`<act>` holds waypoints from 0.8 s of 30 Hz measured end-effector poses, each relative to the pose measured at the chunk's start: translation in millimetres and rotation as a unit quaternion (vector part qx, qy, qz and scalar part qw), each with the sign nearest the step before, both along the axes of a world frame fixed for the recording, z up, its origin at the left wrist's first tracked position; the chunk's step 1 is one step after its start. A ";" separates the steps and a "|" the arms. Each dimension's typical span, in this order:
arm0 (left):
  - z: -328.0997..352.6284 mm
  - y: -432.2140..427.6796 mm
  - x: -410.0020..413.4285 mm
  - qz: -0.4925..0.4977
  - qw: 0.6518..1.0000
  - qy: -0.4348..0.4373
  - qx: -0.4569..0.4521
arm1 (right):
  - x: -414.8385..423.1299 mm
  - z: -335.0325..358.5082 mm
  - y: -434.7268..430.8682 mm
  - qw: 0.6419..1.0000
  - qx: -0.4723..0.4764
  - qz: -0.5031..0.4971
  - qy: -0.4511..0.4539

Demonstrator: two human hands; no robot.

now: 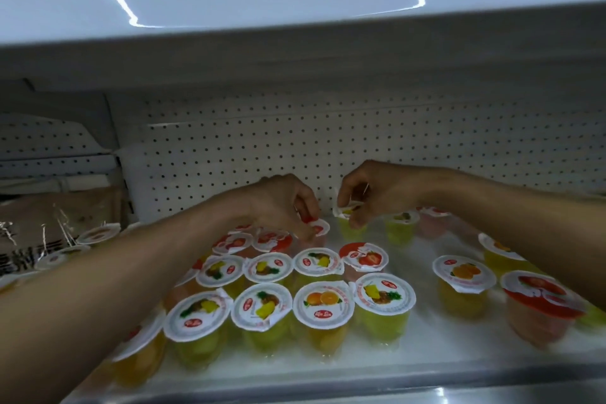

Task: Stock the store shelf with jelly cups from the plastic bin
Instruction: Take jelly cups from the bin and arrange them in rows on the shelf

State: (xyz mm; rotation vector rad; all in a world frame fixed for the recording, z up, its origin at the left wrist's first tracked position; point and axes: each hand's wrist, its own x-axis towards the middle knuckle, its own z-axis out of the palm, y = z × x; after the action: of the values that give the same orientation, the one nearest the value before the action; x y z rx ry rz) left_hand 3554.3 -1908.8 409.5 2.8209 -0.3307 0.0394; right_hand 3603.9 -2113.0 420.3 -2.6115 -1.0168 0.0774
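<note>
Both my arms reach deep into the white shelf [426,348]. My left hand [285,203] pinches the lid rim of a red-topped jelly cup [319,229] at the back of the shelf. My right hand [377,190] grips a yellow-green jelly cup [351,231] by its lid, close to the pegboard wall. Several jelly cups stand in rows in front of the hands, among them an orange-lid cup [323,305] and a strawberry-lid cup [364,257]. The plastic bin is out of view.
A perforated white back panel [393,147] closes the shelf. The shelf above [295,20] hangs low overhead. More cups stand at the right [464,275] and far left [98,233]. Wrapped brown packages [49,223] lie at the left. Bare shelf floor [423,256] shows between the cup groups.
</note>
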 end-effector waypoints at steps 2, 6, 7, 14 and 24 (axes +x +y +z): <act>-3.5 0.9 3.1 -0.006 1.000 0.007 0.000 | 7.5 -8.5 6.0 0.999 -0.020 0.000 0.026; 0.6 5.6 7.1 -0.020 0.999 0.030 0.004 | 10.4 -12.2 3.1 0.993 0.002 -0.011 0.118; 1.8 7.2 7.2 -0.025 0.999 0.037 0.000 | 10.0 -11.3 1.6 0.991 0.014 -0.015 0.134; 4.7 8.1 5.6 -0.041 0.997 0.060 -0.015 | 5.4 -12.6 -2.4 0.983 0.052 -0.023 0.177; 10.5 8.1 1.7 -0.063 0.992 0.107 -0.032 | 2.3 -11.0 -5.4 0.984 0.025 -0.001 0.175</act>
State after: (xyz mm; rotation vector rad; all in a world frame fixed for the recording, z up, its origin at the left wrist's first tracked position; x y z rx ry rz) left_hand 3556.0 -1900.7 420.0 2.7014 -0.4482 -0.2725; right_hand 3606.2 -2118.4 409.3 -2.4363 -0.8772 0.4863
